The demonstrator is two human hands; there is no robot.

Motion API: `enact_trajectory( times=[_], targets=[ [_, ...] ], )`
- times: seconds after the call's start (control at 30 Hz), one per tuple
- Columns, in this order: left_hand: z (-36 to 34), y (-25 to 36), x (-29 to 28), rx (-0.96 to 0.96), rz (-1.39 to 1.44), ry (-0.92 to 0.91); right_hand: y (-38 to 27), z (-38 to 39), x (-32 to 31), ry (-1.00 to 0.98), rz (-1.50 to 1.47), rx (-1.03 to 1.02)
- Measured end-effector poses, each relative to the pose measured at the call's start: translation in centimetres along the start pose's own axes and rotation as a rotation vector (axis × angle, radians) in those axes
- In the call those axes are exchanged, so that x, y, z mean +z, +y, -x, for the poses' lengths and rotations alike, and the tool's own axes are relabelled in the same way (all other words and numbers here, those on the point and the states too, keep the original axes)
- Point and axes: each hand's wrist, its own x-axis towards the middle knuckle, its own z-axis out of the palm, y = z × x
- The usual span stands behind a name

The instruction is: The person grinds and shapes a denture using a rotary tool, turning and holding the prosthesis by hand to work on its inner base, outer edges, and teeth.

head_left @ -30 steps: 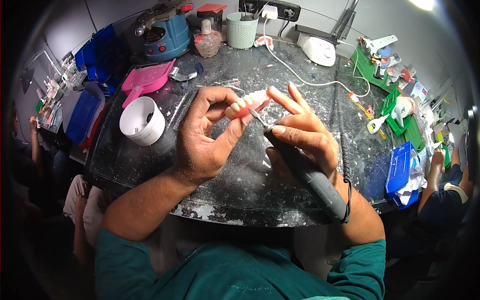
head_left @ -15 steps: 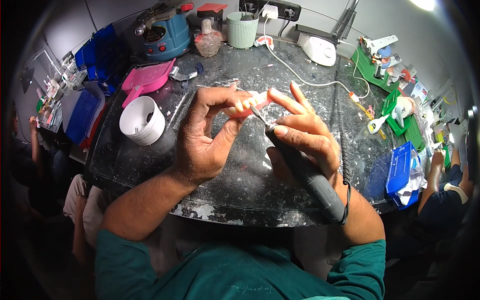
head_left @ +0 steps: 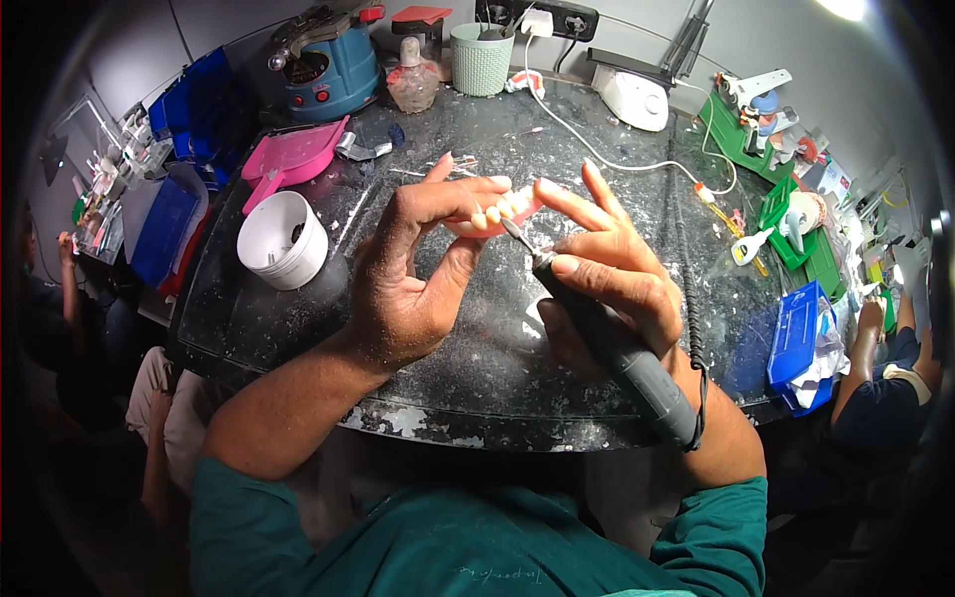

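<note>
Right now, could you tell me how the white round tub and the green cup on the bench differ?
The white round tub is smooth-walled, while the green cup has a ribbed or woven-looking wall. The tub lies tilted, its mouth facing the camera; the cup stands upright. The tub sits left of the left hand, near the pink dustpan; the cup stands at the back beside a clear bottle. Both are open-topped and rest on the dark dusty worktop.
</note>
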Motion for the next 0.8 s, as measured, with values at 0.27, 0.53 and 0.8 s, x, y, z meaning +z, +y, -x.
enact_trajectory(
  times=[0.27,0.53,0.8],
  targets=[
    [-0.02,0.33,0.11,-0.065,0.109,-0.012,-0.03,-0.09,-0.12,0.013,-0.026,-0.009],
    [0.12,0.33,0.51,-0.127,0.239,0.006,0.47,0.22,-0.19,0.032,-0.035,-0.020],
    [0.00,-0.24,0.46,-0.038,0.197,-0.024,0.23,0.10,-0.28,0.003,-0.011,-0.022]
  ],
)
